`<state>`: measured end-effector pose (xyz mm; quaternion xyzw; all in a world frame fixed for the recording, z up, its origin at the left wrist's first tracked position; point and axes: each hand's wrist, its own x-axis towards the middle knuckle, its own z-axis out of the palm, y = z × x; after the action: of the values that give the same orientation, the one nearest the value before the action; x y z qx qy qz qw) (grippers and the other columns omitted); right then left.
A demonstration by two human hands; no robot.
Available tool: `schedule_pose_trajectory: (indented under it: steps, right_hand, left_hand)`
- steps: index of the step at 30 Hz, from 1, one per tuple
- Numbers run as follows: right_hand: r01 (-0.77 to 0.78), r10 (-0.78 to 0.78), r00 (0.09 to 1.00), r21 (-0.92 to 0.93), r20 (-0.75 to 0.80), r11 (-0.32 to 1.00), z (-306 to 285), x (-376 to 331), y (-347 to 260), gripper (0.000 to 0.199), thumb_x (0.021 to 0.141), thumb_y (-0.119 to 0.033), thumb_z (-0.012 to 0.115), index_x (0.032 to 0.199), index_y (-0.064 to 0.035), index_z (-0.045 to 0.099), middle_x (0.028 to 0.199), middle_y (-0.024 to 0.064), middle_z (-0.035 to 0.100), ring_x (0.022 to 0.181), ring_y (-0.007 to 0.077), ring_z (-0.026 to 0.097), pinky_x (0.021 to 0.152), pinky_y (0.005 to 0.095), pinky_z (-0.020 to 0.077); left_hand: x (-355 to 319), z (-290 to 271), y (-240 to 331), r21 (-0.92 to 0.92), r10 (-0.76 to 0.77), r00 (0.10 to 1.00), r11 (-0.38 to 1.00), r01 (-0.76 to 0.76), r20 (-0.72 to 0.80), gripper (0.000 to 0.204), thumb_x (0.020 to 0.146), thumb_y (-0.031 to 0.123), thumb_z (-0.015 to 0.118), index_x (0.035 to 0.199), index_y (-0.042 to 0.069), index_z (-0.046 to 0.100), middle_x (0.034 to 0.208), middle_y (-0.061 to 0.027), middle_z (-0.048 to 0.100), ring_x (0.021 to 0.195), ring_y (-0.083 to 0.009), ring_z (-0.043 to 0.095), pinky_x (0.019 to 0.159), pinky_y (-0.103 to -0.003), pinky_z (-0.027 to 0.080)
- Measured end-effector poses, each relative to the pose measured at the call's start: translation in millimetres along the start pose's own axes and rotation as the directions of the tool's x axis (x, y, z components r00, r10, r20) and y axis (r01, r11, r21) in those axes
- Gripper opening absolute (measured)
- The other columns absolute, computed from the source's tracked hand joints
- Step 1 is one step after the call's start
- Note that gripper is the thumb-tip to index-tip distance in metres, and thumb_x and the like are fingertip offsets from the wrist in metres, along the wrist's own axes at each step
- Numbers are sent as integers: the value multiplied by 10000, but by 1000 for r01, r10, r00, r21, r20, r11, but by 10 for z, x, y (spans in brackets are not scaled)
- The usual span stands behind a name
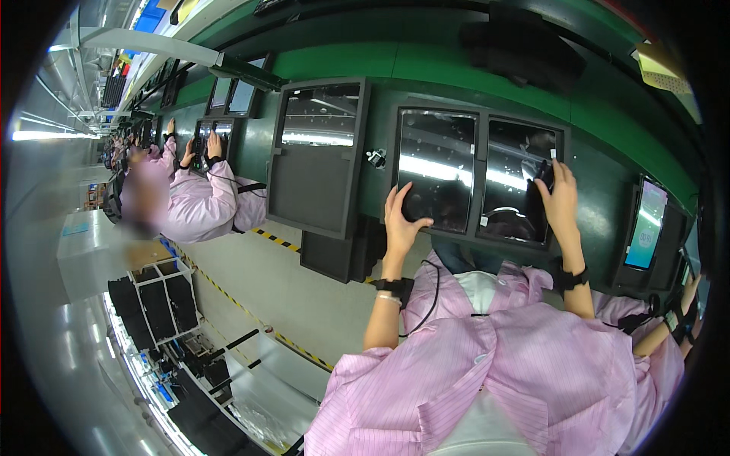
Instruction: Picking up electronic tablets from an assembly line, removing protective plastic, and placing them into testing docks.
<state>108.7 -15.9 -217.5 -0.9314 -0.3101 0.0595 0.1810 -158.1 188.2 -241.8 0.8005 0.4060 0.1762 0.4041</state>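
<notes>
In front of me lies a black two-compartment tray (pixel 481 159) holding two dark glossy display panels. My left hand (pixel 403 224) is at the near left corner of the left panel (pixel 435 144), thumb and fingers spread over its edge. At the right side of the right panel (pixel 511 194), my right hand (pixel 561 199) reaches with fingers stretched out and the thumb apart, over the panel's edge and the tray wall. Both panels show light specks and reflections of the lamps. Small white tabs sit on their edges. Whether the fingertips press on glass or frame I cannot tell.
Left of my tray stands another black tray (pixel 313 182) with a panel in its far half. A small metallic object (pixel 376 158) lies between the trays. A lit phone-like screen (pixel 647 224) is at the right. Co-workers in pink sit on both sides along the green bench (pixel 426 64).
</notes>
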Motion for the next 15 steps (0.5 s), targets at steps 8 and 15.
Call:
schedule_pose_trajectory:
  steps: [8, 15]
  right_hand:
    - [-255, 257, 966, 163, 10, 953, 273, -412, 488, 395, 863, -240, 556, 1114, 56, 482, 976, 300, 568, 913, 444, 543, 769, 465, 431]
    - [16, 61, 904, 177, -423, 984, 371, -510, 413, 302, 912, -194, 487, 1083, 54, 459, 956, 251, 594, 861, 384, 584, 756, 422, 440]
  left_hand:
    - [-59, -26, -4, 412, 74, 959, 910, 47, -272, 685, 708, 185, 721, 1283, 15, 391, 1286, -218, 403, 1214, -395, 347, 996, -451, 298]
    - [43, -196, -338, 442, -111, 972, 876, 193, -205, 255, 874, 162, 526, 993, -62, 547, 989, -233, 535, 880, -396, 555, 740, -441, 464]
